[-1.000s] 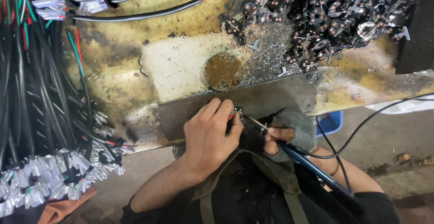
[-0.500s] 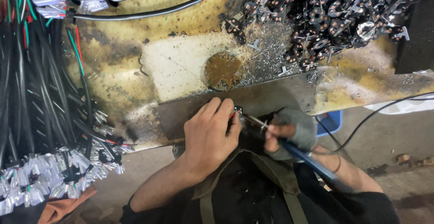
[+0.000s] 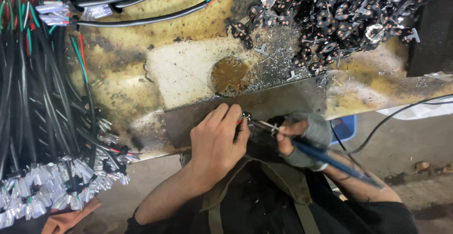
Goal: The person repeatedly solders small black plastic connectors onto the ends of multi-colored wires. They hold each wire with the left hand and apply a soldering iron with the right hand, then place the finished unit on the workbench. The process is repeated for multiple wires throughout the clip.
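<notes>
My left hand pinches a small black connector piece at the front edge of the stained workbench. My right hand, in a grey fingerless glove, grips a blue-handled soldering iron. The iron's metal tip points left and touches the small piece at my left fingertips. The iron's handle runs back over my right forearm. Both hands rest close together over a dark metal strip along the bench edge.
A heap of small black connector parts lies at the back right. Bundles of black cables with red and green wires and metal terminals fill the left side. A round brown stain marks a pale pad. A blue bin sits below right.
Both hands stay nearly in place. The soldering iron tip has shifted slightly at the small piece; my right hand has moved a little.
</notes>
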